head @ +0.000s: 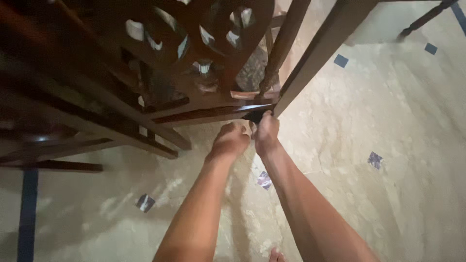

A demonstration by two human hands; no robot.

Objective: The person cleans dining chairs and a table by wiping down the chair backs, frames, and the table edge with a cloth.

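I look down at a dark carved wooden chair (160, 63) standing on a pale marble floor. Both my arms reach down to the foot of its front leg (310, 58). My left hand (229, 141) is closed into a fist just below the chair's lower rail (208, 114). My right hand (266, 132) pinches a small dark piece (254, 116) at the bottom corner, where the leg meets the rail. What the left fist encloses is hidden.
The marble floor (388, 121) has small dark blue diamond inlays (374, 159). More dark wooden rails (73, 145) lie at the left. Another dark furniture leg (422, 19) shows at the top right. My toes (276, 255) show at the bottom edge.
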